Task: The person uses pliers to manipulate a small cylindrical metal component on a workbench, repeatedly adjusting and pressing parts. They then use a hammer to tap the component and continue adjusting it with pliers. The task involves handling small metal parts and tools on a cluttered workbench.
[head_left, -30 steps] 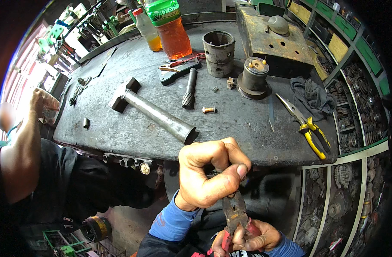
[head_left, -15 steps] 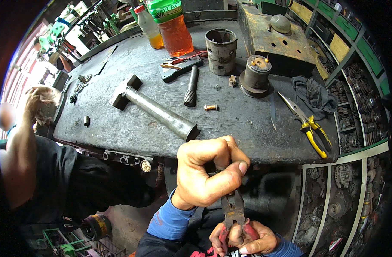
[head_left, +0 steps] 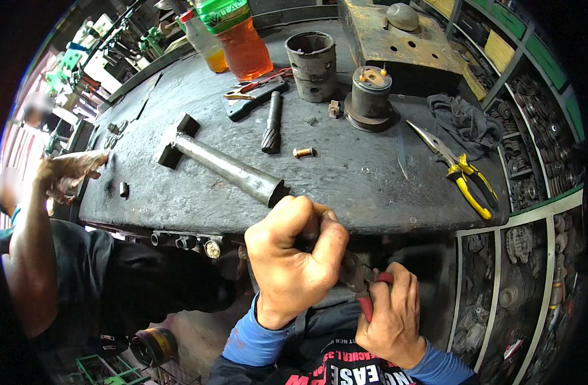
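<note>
Near the front edge of the bench, my left hand [head_left: 294, 250] is closed in a fist; what its fingers grip is hidden from this side. My right hand [head_left: 393, 321] is wrapped round the red handles of a pair of pliers [head_left: 356, 274]. The pliers' jaws point up and left and run behind the left hand, so their tips cannot be seen. Just beyond my left fist lies the handle end of a metal hammer [head_left: 233, 172]. Farther back on the bench are a brass-coloured bolt [head_left: 303, 153] and a fluted steel shaft [head_left: 272, 125].
Yellow-and-black long-nose pliers [head_left: 459, 172] and a dark rag [head_left: 464, 122] lie at the right. A metal cylinder [head_left: 312, 74], a flanged part [head_left: 370, 96] and bottles [head_left: 242, 48] stand at the back. A co-worker's arm [head_left: 34, 237] reaches in at left; shelves [head_left: 531, 256] flank the right.
My right hand has moved up and to the right, and the pliers now tilt leftward with their jaws behind my left fist. The view has shifted slightly. The co-worker's hand has lowered.
</note>
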